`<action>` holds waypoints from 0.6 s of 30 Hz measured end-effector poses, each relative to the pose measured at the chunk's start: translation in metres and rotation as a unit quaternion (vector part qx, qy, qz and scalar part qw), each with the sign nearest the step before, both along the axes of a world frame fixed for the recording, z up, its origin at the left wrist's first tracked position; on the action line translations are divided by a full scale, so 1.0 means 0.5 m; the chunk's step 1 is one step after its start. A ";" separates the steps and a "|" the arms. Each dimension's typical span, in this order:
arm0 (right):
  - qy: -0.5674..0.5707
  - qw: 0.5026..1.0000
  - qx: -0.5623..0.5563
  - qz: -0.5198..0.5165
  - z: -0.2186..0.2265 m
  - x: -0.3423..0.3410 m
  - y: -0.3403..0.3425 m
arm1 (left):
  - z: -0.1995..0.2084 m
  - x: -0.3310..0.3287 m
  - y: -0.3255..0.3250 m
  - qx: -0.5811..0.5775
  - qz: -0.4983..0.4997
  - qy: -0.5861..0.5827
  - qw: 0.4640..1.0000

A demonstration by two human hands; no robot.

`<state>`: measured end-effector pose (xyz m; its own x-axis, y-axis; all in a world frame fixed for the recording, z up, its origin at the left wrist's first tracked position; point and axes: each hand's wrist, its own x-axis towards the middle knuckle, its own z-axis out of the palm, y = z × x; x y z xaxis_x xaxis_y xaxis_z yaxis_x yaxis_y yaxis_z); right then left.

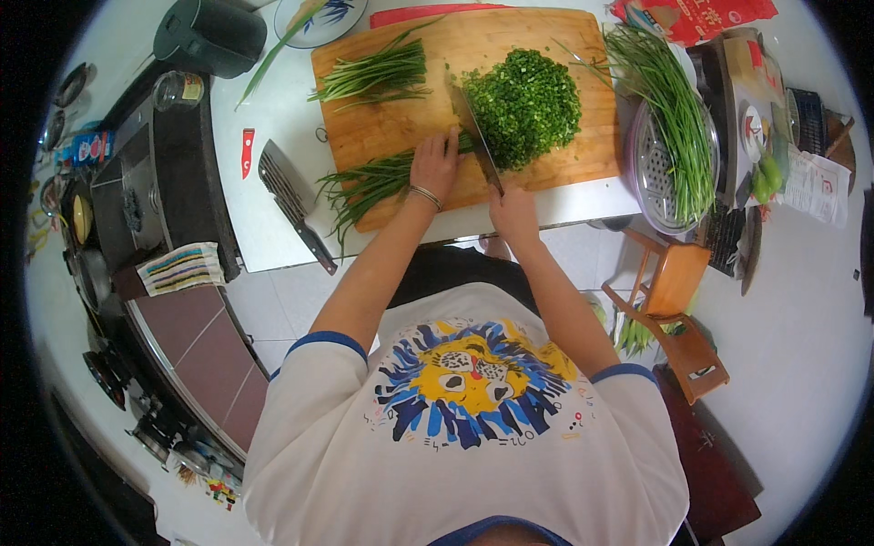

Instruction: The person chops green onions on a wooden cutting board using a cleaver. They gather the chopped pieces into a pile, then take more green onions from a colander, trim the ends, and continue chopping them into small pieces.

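Note:
On a wooden cutting board [391, 127], my left hand [435, 166] presses down on a bunch of garlic chives [369, 187], its fingers wrapped over the stems near their right end. In my right hand [514, 215] is the handle of a kitchen knife [477, 136]; its blade stands between the bunch and a heap of finely chopped chives [533, 105]. The blade's edge is at the cut end of the bunch. A second bunch of whole chives [378, 75] lies at the board's far left.
Left of the board lie a second knife with a slotted blade [289, 196] and a small red-handled peeler or knife [247, 153]. At right, long chives [669, 118] rest across a purple-rimmed colander [639, 168]. A patterned plate [319, 20] sits at the far left, and a wooden chair [678, 282] stands below right.

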<state>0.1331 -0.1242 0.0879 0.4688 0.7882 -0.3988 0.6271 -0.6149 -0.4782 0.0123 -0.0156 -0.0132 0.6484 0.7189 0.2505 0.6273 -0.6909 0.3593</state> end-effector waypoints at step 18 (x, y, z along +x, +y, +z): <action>-0.021 0.997 -0.073 0.014 0.025 -0.021 0.029 | 0.032 -0.016 0.008 0.020 -0.024 -0.103 0.994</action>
<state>0.1228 -0.1099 0.1003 0.4663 0.7366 -0.4898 0.6630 -0.6576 -0.3577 0.0045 -0.0117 0.0027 0.6129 0.6757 0.4095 0.5099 -0.7342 0.4483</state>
